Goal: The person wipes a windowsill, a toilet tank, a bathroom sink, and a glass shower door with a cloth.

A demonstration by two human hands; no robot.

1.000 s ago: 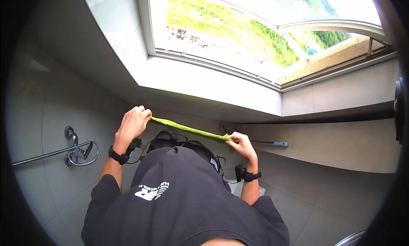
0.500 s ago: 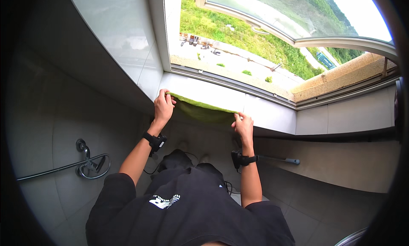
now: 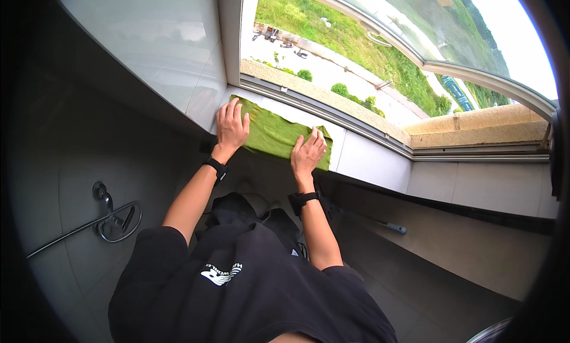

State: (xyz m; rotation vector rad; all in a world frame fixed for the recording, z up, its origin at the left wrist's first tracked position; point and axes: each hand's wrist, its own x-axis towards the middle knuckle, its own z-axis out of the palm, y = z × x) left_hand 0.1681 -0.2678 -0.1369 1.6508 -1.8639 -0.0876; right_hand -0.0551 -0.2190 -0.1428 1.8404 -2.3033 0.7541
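Note:
A green cloth (image 3: 270,133) lies spread over the left part of the white tiled window sill (image 3: 375,163), its near edge at the sill's front. My left hand (image 3: 232,127) rests on the cloth's left end with the fingers stretched out. Toward its right end, my right hand (image 3: 309,153) lies on top, fingers extended and slightly apart. The cloth's far right corner is a little rumpled beside my right fingertips. Both palms face down, and neither hand grips the cloth.
Behind the sill runs the window track (image 3: 332,120), with an open window sash (image 3: 415,28) above it. A shower mixer (image 3: 110,215) with a metal hose is on the left wall. Below the sill at right, a handle with a grey-blue end (image 3: 396,228) sticks out.
The cloth, before held up by its two corners between my hands, now lies flat on the sill. My fingers have let go and spread; my right hand has moved left.

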